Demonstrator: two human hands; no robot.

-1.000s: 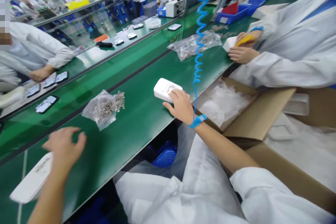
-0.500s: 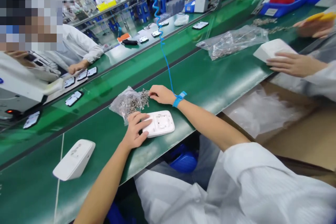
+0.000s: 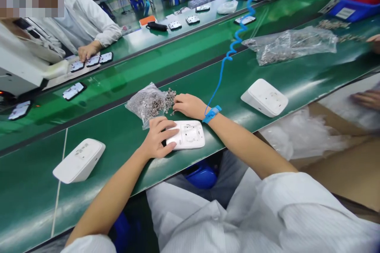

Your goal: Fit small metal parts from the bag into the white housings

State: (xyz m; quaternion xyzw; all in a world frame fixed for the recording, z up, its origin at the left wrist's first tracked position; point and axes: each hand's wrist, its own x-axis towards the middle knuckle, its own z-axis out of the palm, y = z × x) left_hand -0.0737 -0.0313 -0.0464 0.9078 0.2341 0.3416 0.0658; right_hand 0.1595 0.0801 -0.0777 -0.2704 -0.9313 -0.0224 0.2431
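Note:
My left hand (image 3: 158,137) grips the left end of a white plastic device housing (image 3: 192,134), fingers over its top and thumb along the near side. The housing lies flat near the bench edge, with a square recess facing up. Just beyond it, my right hand (image 3: 188,104) has its fingertips drawn together at a small pile of metal screws (image 3: 170,99); whether a screw is between them is hidden. A blue wrist strap (image 3: 211,114) with a coiled cord circles my right wrist. The screws spill from a clear plastic bag (image 3: 145,102) beside the left hand.
Wedge-shaped white housings stand on the green bench, one at left (image 3: 79,161) and one at right (image 3: 265,98). A larger screw bag (image 3: 291,45) lies farther right. Across the belt (image 3: 124,75), a co-worker's hand (image 3: 89,50) touches circuit boards. A cardboard box (image 3: 350,166) sits at lower right.
The view has shifted. A co-worker's hand has let go of the white housing on the right, which now stands on the bench. My hands stay at the housing and the screws.

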